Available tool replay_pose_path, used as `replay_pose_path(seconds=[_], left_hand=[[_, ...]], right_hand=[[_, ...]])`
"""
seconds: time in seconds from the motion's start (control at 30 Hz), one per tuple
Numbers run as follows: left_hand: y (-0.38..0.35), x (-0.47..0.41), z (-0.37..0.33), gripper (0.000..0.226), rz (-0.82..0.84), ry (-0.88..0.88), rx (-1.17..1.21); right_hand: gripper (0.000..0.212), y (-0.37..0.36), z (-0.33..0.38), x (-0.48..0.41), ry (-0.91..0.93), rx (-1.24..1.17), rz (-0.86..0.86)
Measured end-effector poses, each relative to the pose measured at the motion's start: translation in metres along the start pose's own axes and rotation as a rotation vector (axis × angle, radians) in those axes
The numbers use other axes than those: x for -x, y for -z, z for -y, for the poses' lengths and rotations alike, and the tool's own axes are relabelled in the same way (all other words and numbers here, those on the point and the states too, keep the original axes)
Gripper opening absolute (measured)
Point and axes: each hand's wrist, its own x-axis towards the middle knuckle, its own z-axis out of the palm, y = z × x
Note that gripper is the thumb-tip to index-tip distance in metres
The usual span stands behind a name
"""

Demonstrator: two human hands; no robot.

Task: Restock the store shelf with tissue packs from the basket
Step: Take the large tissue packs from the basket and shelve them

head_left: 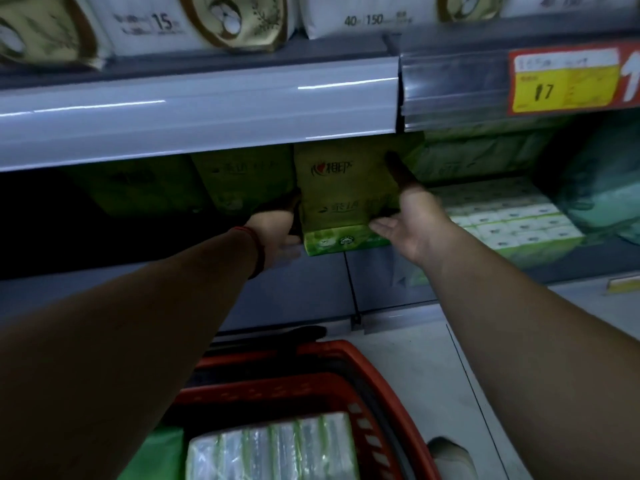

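Tissue pack stood at the shelf front, tight up top

The tissue pack stood upright at the front edge of the shelf, its top tucked behind the grey rail above, so hardly any room there. Another green pack sat just beside it on the left, with a dark gap further left, and a flat stack lay near on the right. The right hand had its grip apart, flat fingers pressing the pack's right side. The left hand touched the left side, fingers lost in shadow, so couldn't tell its grip. The pack was olive green with a brighter band at the bottom. More packs lay in the red basket below.
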Motion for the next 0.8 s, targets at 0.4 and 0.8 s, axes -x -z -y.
replay_pose_path(seconds=[0.4,0.8], left_hand=[[0.101,0.155,0.046,0.069,-0.166,-0.28,-0.564],[0.156,0.322,0.123,0.085,-0.179,-0.368,-0.739]], right_hand=[[0.081,-0.001,0.008,0.174,0.629,1.497,0.162],[0.093,-0.039,-0.051,0.346,0.812,1.751,0.514]])
